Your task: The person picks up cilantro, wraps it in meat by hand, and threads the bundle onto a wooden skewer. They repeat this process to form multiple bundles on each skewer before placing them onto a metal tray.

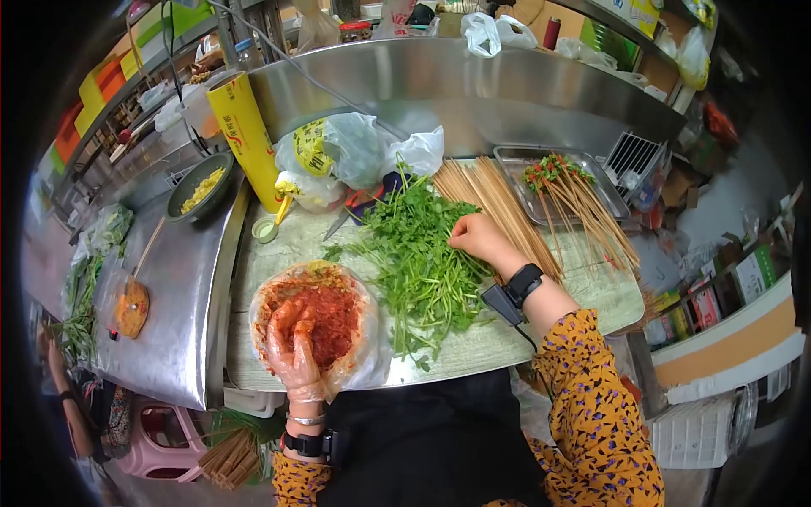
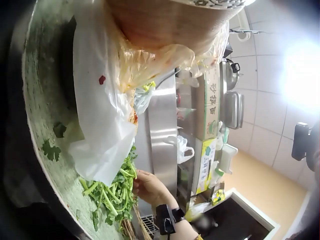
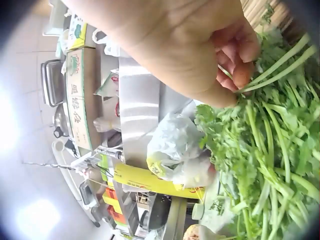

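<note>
My left hand (image 1: 291, 342), in a clear plastic glove smeared with red, rests in a plastic-lined bowl (image 1: 361, 338) of red chili mixture (image 1: 334, 317). Its fingers are relaxed and bent a little over the mixture. In the left wrist view the glove cuff and white plastic (image 2: 100, 115) hide those fingers. My bare right hand (image 1: 483, 237) is at the right edge of a heap of cilantro (image 1: 418, 245). Seen from the right wrist, its thumb and curled fingers (image 3: 242, 75) pinch thin cilantro stems (image 3: 280, 65).
Bamboo skewers (image 1: 498, 207) lie behind the right hand, beside a metal tray (image 1: 604, 198) with filled skewers (image 1: 562, 173). Scissors (image 1: 338, 224), plastic bags (image 1: 338, 148) and a yellow film roll (image 1: 245, 139) stand at the back. A pan (image 1: 182, 203) sits on the left counter.
</note>
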Tool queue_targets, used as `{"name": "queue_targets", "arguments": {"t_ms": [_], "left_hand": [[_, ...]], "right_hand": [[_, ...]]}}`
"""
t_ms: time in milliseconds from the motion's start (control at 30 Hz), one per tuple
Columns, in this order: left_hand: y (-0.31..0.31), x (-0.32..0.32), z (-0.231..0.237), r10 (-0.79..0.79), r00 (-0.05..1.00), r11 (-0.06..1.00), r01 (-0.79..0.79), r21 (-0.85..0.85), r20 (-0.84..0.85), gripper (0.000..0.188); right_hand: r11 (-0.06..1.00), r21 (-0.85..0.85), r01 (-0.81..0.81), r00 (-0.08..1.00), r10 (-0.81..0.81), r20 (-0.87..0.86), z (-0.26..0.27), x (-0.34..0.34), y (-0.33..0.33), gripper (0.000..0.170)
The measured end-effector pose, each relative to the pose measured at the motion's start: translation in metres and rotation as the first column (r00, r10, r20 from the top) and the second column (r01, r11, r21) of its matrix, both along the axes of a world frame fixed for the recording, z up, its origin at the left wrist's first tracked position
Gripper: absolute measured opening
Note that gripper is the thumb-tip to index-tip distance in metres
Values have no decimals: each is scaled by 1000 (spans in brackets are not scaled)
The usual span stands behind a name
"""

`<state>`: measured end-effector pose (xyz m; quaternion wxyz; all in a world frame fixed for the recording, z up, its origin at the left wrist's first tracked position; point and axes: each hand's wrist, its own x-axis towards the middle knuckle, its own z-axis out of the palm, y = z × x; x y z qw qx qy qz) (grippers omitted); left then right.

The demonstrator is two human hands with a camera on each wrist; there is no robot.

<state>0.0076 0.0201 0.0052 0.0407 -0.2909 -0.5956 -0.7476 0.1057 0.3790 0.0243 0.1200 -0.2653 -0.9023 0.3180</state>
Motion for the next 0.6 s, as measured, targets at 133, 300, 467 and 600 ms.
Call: {"name": "queue_targets", "arguments": {"t_ms": [133, 300, 467, 600], "left_hand": [[-3, 2, 2, 93, 994, 981, -102, -165, -60, 40], [0, 0, -1, 8, 1000, 998, -7, -70, 10, 41], [1, -1, -4, 1, 997, 999, 2, -36, 78, 42], [2, -1, -3, -34, 997, 999, 34, 4, 73, 43]], "right_hand": [[899, -438, -2, 995, -41, -90, 34, 14, 7, 14], [644, -717, -267, 920, -51, -388, 98, 50, 2, 17], [889, -453, -67, 987, 126, 103, 60, 50, 5, 17], [768, -626, -134, 991, 121, -63, 55, 47, -3, 17]]}}
